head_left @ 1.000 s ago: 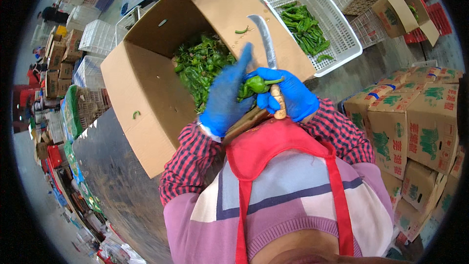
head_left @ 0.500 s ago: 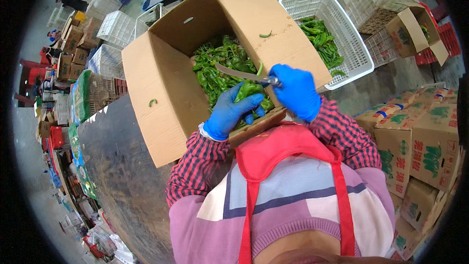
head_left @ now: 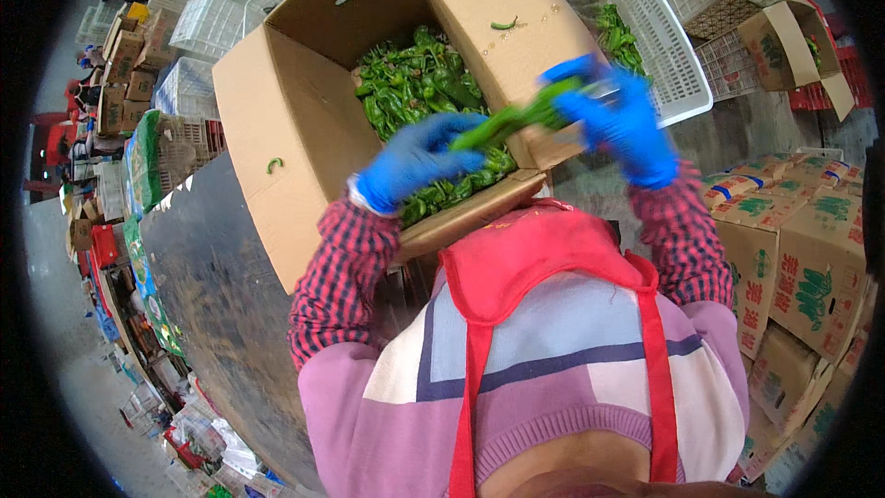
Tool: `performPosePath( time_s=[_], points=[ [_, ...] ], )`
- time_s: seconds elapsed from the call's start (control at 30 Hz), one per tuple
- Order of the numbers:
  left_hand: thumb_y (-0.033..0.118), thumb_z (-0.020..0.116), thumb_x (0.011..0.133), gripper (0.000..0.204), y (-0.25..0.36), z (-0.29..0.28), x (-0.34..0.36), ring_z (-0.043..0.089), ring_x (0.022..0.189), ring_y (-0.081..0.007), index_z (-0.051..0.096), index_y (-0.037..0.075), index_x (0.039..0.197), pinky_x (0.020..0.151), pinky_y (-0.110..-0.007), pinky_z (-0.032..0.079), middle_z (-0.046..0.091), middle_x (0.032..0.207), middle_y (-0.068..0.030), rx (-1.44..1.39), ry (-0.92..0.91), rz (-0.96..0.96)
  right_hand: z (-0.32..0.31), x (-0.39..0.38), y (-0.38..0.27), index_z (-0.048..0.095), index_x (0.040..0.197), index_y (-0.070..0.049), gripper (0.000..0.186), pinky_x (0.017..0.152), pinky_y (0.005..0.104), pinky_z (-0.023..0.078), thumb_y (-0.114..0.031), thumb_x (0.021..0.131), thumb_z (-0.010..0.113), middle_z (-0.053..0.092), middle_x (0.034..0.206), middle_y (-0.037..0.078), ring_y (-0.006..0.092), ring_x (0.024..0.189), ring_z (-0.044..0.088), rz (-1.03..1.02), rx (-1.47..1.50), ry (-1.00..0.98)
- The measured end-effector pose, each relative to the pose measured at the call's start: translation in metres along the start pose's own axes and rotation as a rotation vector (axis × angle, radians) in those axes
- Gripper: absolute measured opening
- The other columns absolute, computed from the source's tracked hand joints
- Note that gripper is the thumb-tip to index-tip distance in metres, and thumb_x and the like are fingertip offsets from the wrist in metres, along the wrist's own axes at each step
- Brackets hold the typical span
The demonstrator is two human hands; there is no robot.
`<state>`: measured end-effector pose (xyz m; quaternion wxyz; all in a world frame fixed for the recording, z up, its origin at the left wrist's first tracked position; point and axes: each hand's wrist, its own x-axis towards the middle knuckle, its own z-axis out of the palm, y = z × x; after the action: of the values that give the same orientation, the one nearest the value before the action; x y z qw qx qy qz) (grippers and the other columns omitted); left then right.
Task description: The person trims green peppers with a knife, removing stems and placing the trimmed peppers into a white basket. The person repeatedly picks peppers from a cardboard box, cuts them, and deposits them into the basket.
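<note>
My left hand (head_left: 426, 160), in a blue glove, has its fingers closed around the left end of a long green pepper (head_left: 513, 121). On the right, my blue-gloved right hand (head_left: 627, 120) grips the pepper's other end, blurred by motion. A short bit of metal from the knife (head_left: 604, 90) shows at its fingers; the rest of the blade is hidden. Whether one pepper or more lie between the hands I cannot tell. Below them stands an open cardboard box (head_left: 267, 92) with a heap of green peppers (head_left: 419, 83) inside.
Beyond the box's right flap stands a white plastic basket (head_left: 678, 55) holding green peppers. Small curled pepper pieces (head_left: 504, 25) lie on the flaps. A dark tabletop (head_left: 212, 286) extends at left. Printed cartons (head_left: 820, 258) are stacked at right, near another open box (head_left: 774, 46).
My right hand has moved right and up toward the basket, taking hold of the pepper. The knife blade, fully visible before, is mostly hidden. My left hand has shifted slightly left and up.
</note>
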<state>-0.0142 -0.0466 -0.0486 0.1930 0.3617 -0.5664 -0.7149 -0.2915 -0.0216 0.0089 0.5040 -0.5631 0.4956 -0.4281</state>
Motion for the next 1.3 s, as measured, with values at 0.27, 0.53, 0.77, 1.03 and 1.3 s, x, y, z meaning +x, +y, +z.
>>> performPosePath(
  time_s=[0.27,0.53,0.77,1.03,1.3],
  points=[
    [0.030,0.069,0.078,0.055,-0.113,-0.020,0.060,0.064,0.090,-0.0305,0.054,0.007,0.126,0.081,-0.039,0.050,0.063,0.108,-0.0184,0.967,-0.072,-0.092,-0.140,0.014,0.039,0.060,0.119,-0.006,0.039,0.046,0.0190,0.040,-0.019,0.084,0.069,0.066,0.096,0.003,0.0043,0.059,0.052,-0.076,-0.365,0.816],
    [0.019,0.067,0.063,0.080,-0.225,0.009,0.135,0.054,0.110,-0.0376,0.039,0.018,0.138,0.092,-0.044,0.045,0.052,0.129,-0.0179,1.145,-0.370,0.057,-0.114,-0.018,0.103,0.058,0.122,-0.008,0.039,0.048,0.0193,0.043,-0.013,0.085,0.064,0.063,0.109,0.006,0.0062,0.077,0.058,0.082,-0.229,0.688],
    [0.022,0.070,0.065,0.073,-0.276,0.013,0.166,0.052,0.112,-0.0372,0.045,0.018,0.134,0.095,-0.044,0.043,0.053,0.127,-0.0172,1.075,-0.307,0.146,-0.110,-0.045,0.108,0.061,0.115,-0.004,0.032,0.047,0.0200,0.042,-0.015,0.086,0.063,0.066,0.103,0.006,0.0062,0.075,0.058,0.317,-0.100,0.719],
    [0.026,0.073,0.076,0.061,-0.173,-0.016,0.116,0.060,0.103,-0.0266,0.050,0.003,0.127,0.086,-0.038,0.049,0.059,0.119,-0.0176,0.671,-0.094,-0.142,-0.096,-0.044,0.081,0.060,0.116,-0.002,0.032,0.050,0.0195,0.042,-0.014,0.086,0.063,0.065,0.094,0.006,0.0058,0.066,0.055,0.259,-0.076,0.629],
    [0.018,0.056,0.090,0.050,-0.017,-0.008,0.034,0.054,0.053,-0.0060,0.041,0.005,0.136,0.042,-0.015,0.040,0.067,0.084,-0.0091,-0.289,0.070,-0.274,-0.034,-0.022,0.037,0.062,0.109,-0.003,0.024,0.065,0.0224,0.046,-0.006,0.085,0.060,0.063,0.088,0.004,0.0086,0.076,0.057,0.004,-0.222,0.296]
  ],
)
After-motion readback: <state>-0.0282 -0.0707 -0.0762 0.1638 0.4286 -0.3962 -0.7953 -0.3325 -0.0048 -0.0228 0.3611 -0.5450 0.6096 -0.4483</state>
